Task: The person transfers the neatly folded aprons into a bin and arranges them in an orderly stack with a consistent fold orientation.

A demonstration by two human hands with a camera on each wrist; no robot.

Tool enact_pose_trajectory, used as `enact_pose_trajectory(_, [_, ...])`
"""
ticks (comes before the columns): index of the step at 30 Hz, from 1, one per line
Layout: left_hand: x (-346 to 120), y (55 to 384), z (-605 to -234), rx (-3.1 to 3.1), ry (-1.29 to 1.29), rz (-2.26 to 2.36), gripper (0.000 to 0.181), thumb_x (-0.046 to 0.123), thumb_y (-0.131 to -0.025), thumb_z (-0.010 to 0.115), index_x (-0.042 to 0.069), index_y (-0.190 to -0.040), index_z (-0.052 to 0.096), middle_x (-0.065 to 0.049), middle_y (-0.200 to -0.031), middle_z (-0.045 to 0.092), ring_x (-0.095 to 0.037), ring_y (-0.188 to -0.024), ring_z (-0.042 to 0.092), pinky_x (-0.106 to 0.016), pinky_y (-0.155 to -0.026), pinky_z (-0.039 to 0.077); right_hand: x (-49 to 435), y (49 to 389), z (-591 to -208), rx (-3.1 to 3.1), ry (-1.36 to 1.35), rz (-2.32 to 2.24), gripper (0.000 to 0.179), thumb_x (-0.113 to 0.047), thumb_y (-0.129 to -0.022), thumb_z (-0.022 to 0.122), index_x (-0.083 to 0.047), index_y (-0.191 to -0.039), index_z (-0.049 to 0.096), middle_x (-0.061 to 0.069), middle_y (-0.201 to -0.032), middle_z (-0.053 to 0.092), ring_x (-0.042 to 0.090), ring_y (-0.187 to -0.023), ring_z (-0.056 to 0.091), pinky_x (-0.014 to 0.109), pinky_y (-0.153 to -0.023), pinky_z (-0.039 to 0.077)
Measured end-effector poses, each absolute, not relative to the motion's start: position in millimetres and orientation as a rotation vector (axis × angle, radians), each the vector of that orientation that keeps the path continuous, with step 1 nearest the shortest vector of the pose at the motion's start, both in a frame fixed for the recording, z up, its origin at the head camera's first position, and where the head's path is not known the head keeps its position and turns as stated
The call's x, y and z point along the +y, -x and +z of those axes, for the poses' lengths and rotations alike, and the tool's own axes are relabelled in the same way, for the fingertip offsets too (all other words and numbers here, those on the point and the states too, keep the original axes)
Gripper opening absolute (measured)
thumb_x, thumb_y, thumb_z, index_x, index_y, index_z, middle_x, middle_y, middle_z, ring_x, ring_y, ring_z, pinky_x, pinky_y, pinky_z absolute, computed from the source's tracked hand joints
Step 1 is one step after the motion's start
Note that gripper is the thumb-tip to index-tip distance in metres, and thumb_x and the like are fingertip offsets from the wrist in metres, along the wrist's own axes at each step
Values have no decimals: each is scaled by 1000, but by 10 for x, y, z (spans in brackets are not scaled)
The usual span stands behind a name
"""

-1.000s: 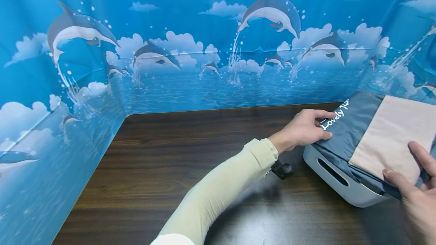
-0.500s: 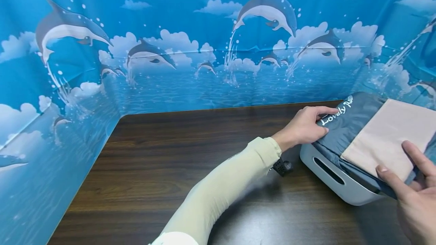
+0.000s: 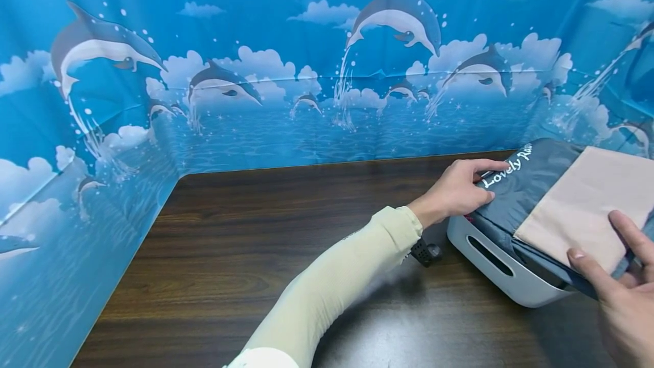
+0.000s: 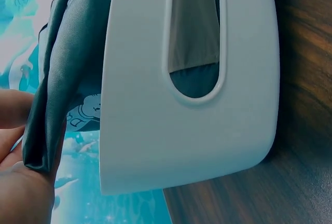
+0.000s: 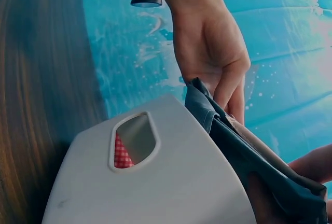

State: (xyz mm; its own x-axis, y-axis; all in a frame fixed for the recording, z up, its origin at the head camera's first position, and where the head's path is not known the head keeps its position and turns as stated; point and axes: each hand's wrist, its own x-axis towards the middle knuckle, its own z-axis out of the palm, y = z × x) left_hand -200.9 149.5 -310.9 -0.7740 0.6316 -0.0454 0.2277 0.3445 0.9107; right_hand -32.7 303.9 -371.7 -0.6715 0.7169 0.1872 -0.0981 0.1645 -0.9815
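A folded grey-blue cloth with white lettering and a beige panel lies over the top of a pale grey plastic basket. My left hand pinches the cloth's left edge, thumb on the near side; the left wrist view shows the fold between thumb and fingers. At the right edge, my right hand grips the cloth, with thumb and a finger over the beige panel and other fingers underneath. Through a handle slot in the right wrist view, red checked fabric shows inside the basket.
The basket stands at the right of a dark wooden table. A blue dolphin-print curtain closes off the back and left sides. A small black device is at the left wrist, just beside the basket.
The head view has shifted slightly, moving the scene a little leftward. Both hands keep hold of the cloth, which has barely moved; a bit of red now shows below the left hand.
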Motion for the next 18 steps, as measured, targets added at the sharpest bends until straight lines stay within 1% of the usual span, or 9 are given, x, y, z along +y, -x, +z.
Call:
enact_pose_trajectory(2, [1500,2002,-3105,2203,-748,1431,57,-1,-99,70,32,-146,69,16,-162,52,-7,-134,63,-18,-79,50,3037,317,-3707,-1789,596,1576,82,19,-100,54,-24,-168,36,-2,-174,24,14,-151,35,4,-104,42])
enact_pose_trajectory(4, [1504,1995,-3106,2186,-742,1447,57,-2,-99,70,30,-145,69,16,-161,53,-6,-127,64,-18,-76,51,3034,305,-3693,-1842,623,1532,82,16,-102,54,-26,-169,33,-3,-175,21,14,-152,33,10,-114,37])
enact_pose_trajectory(6, [1508,1988,-3111,2164,-731,1465,57,-3,-98,70,29,-145,70,16,-160,54,-5,-119,65,-19,-73,53,3030,292,-3679,-1886,644,1498,82,14,-103,54,-29,-170,30,-3,-176,18,13,-152,30,16,-122,32])
enact_pose_trajectory(7, [1511,1986,-3115,2152,-725,1476,57,-4,-98,70,29,-145,70,16,-159,55,-4,-116,65,-19,-71,53,3029,287,-3673,-1881,646,1501,82,14,-103,53,-29,-169,30,-4,-176,17,13,-152,29,17,-123,31])
enact_pose_trajectory(9, [1516,1980,-3120,2139,-717,1491,58,-4,-98,70,29,-145,70,16,-159,55,-4,-114,65,-20,-69,54,3027,280,-3664,-1871,647,1506,82,14,-103,53,-29,-169,31,-4,-176,16,13,-152,28,17,-123,30])
enact_pose_trajectory(14, [1526,1964,-3117,2114,-713,1517,58,-5,-98,70,29,-145,70,16,-158,56,-3,-119,66,-21,-70,54,3026,259,-3656,-1901,648,1443,82,14,-103,53,-30,-169,32,-5,-176,16,11,-151,27,14,-123,29])
enact_pose_trajectory(18, [1527,1954,-3111,2077,-709,1544,57,-6,-98,70,27,-146,69,13,-157,57,-4,-117,67,-21,-70,56,3030,241,-3649,-1949,651,1387,82,12,-104,53,-31,-170,31,-5,-175,14,10,-150,26,14,-123,29])
